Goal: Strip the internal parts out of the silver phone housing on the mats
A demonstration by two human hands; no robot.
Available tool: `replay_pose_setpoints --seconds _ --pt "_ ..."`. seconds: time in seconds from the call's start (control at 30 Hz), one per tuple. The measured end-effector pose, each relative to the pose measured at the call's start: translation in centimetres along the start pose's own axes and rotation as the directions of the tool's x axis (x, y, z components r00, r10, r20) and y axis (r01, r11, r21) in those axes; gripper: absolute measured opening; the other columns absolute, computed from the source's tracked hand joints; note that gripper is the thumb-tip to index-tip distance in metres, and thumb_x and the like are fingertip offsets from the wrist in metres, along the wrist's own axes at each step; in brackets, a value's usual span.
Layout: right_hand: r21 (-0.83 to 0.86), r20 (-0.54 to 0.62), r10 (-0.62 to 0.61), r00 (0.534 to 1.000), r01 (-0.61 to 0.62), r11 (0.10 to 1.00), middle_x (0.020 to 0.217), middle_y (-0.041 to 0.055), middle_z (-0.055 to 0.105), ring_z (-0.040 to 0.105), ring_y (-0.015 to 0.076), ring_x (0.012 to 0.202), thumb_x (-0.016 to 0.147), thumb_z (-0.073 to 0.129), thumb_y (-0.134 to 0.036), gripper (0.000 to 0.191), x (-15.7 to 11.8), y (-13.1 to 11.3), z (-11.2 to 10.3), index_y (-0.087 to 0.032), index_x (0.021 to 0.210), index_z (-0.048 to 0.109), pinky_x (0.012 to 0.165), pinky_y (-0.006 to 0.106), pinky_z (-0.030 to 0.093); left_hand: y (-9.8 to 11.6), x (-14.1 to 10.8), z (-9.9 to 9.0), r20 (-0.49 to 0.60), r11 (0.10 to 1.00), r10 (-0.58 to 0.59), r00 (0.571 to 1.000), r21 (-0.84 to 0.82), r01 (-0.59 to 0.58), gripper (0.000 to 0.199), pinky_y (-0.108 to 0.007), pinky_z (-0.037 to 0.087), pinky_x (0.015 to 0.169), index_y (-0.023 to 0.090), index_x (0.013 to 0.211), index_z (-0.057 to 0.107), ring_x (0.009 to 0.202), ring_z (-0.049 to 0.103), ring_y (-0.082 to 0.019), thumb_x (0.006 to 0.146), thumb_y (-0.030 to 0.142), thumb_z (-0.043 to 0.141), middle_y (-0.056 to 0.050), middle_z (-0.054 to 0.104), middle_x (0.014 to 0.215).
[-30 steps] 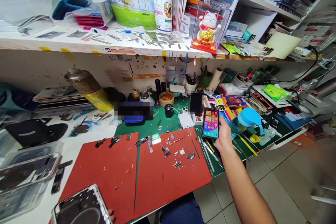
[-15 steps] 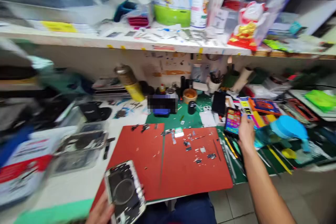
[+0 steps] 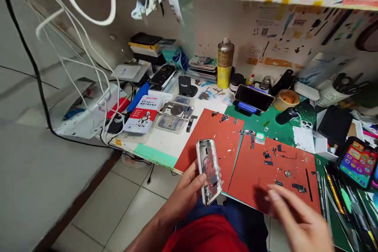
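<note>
Left hand [image 3: 184, 191] closes firmly on the phone housing [image 3: 209, 171] at 6 o'clock, edge-on, a steady hold; right hand [image 3: 298, 218], blurred, open and empty, passes over the red mat [image 3: 251, 181] at 5 o'clock.

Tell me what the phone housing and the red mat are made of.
The phone housing looks like polished metal around glass: the rim shines and the back reflects. The red mat looks like matte rubber or silicone; its surface is dull, without glare.

We see orange-red mats [image 3: 274, 169] over green bench mat [image 3: 265, 124]; silver phone frame [image 3: 208, 171]; our red shirt [image 3: 203, 236]; gold-and-yellow spray can [image 3: 225, 63]; phone screen [image 3: 358, 162] with multicoloured icons.
</note>
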State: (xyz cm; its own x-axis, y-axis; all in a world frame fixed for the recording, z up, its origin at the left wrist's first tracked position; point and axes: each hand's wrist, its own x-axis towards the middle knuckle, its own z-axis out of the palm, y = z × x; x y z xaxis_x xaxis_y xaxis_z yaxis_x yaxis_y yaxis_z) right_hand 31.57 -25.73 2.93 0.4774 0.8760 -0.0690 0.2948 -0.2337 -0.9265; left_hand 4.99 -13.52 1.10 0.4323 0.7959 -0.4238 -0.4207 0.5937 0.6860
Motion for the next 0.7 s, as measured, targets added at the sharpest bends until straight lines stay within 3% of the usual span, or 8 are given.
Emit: replay_pose_setpoints --seconds 0.07,0.13,0.2,0.4,0.53,0.7 --pt "0.064 0.219 0.023 0.975 -0.038 0.997 0.096 0.0073 0.084 0.078 0.0222 0.072 0.095 0.074 -0.049 0.027 -0.4 -1.6 4.4 -0.029 0.108 0.085 0.059 0.028 0.062 -0.2 0.1 0.2 0.015 1.0 -0.018 1.0 0.001 0.018 0.058 -0.037 0.062 0.087 0.022 0.134 0.068 0.1 0.079 -0.028 0.086 0.048 0.086 -0.013 0.081 0.116" --pt "0.072 0.289 0.038 0.957 -0.061 0.996 0.087 0.0043 0.079 0.072 0.017 0.064 0.099 0.069 -0.049 0.026 -0.1 -2.5 7.2 -0.028 0.103 0.085 0.055 0.024 0.056 -0.3 0.0 0.4 0.022 0.999 -0.035 0.999 0.019 0.035 0.058 -0.037 0.061 0.088 0.022 0.139 0.065 0.102 0.078 -0.027 0.091 0.05 0.081 -0.012 0.08 0.119" --pt "0.066 0.316 0.043 0.948 -0.067 0.996 0.084 0.0028 0.075 0.068 0.0151 0.066 0.102 0.066 -0.048 0.027 0.6 -2.9 8.5 -0.028 0.102 0.084 0.059 0.023 0.053 -0.5 -0.2 0.6 0.001 0.997 -0.053 0.999 0.06 0.053 0.053 -0.038 0.06 0.094 0.023 0.14 0.064 0.107 0.076 -0.027 0.097 0.052 0.073 -0.012 0.079 0.124" --pt "0.05 0.394 0.06 0.917 -0.086 0.995 0.09 0.0026 0.072 0.065 0.0164 0.079 0.104 0.065 -0.046 0.027 2.0 -2.9 9.3 -0.029 0.108 0.084 0.069 0.026 0.05 -1.1 -0.7 1.0 -0.079 0.97 -0.025 0.997 0.238 0.043 0.049 -0.037 0.056 0.098 0.024 0.129 0.07 0.11 0.071 -0.025 0.105 0.062 0.051 -0.008 0.077 0.125" --pt "0.07 0.388 0.082 0.918 -0.118 0.991 0.096 0.0037 0.073 0.067 0.0182 0.085 0.103 0.068 -0.044 0.024 1.7 -2.7 9.7 -0.028 0.111 0.083 0.072 0.027 0.052 -0.9 -0.5 1.5 -0.035 0.92 0.05 0.998 0.39 -0.032 0.051 -0.033 0.053 0.098 0.027 0.136 0.068 0.105 0.068 -0.021 0.108 0.062 0.044 -0.005 0.076 0.126" --pt "0.093 0.337 0.083 0.938 -0.121 0.988 0.095 0.0029 0.071 0.065 0.0156 0.076 0.102 0.069 -0.042 0.021 1.8 -3.0 10.0 -0.028 0.11 0.082 0.067 0.027 0.053 -0.9 -0.3 1.7 0.034 0.854 0.097 0.995 0.51 -0.1 0.05 -0.032 0.05 0.105 0.031 0.148 0.061 0.111 0.065 -0.02 0.109 0.058 0.044 -0.005 0.071 0.139"
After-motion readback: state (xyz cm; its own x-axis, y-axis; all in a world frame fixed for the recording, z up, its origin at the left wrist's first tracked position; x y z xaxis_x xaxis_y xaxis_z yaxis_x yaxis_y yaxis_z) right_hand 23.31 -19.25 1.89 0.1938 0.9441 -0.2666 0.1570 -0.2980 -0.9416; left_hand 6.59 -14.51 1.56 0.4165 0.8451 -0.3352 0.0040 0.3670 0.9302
